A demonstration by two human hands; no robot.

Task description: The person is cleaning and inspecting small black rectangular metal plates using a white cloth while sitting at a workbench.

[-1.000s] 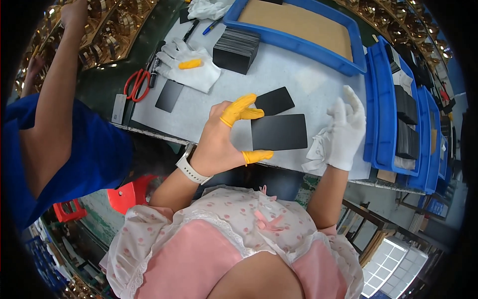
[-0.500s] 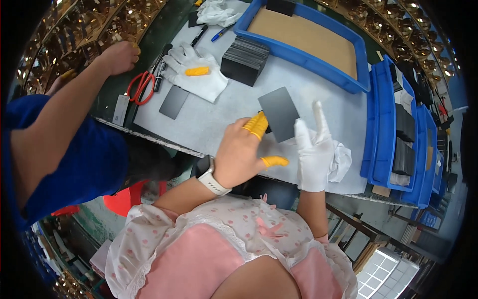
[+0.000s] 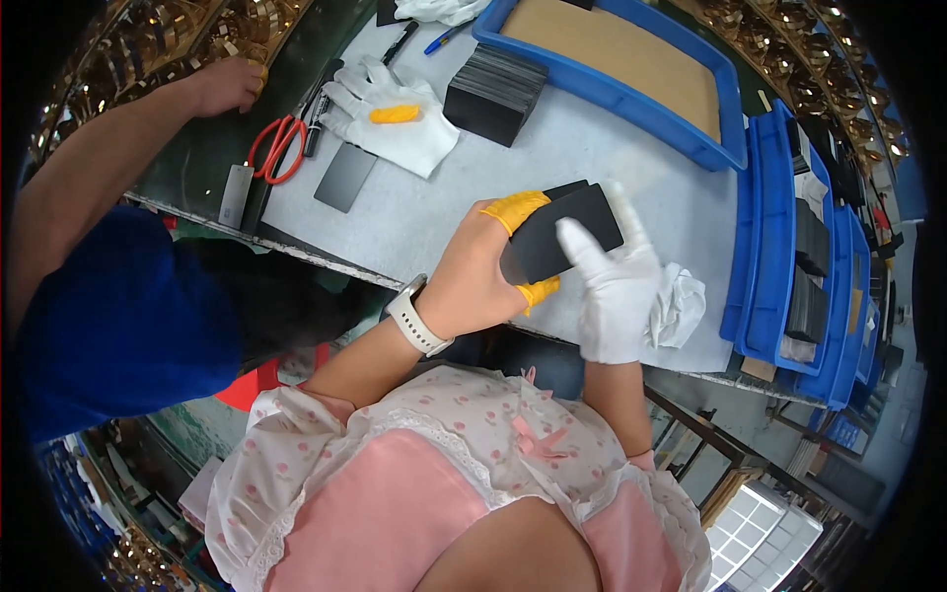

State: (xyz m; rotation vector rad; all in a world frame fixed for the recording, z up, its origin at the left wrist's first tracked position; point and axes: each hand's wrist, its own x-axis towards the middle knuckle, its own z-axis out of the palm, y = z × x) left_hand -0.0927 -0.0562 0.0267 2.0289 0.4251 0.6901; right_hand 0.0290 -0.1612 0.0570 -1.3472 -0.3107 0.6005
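Note:
My left hand [image 3: 473,271], with yellow finger cots on its fingertips and thumb, grips a thin dark rectangular plate [image 3: 541,245] by its edges. A second dark edge shows behind the plate's top. My right hand [image 3: 619,301], in a white glove, has its thumb over the plate's face and its fingers behind the right side. Beyond them stands a stack of dark plates [image 3: 493,94]. One grey plate [image 3: 345,179] lies flat on the table, beside an empty white glove [image 3: 422,148] with a loose yellow finger cot [image 3: 395,114] on it.
A blue tray [image 3: 631,111] lined with brown board lies at the back. Blue bins [image 3: 758,247] holding dark plates stand at right. Crumpled white cloth [image 3: 679,308] lies near my right hand. Red-handled scissors [image 3: 280,148] and a co-worker's arm [image 3: 118,128] are at left.
The plate has turned and now shows a darker face, held between both hands. My right hand's raised finger has gone behind it, its thumb onto the face. The co-worker's arm has shifted left.

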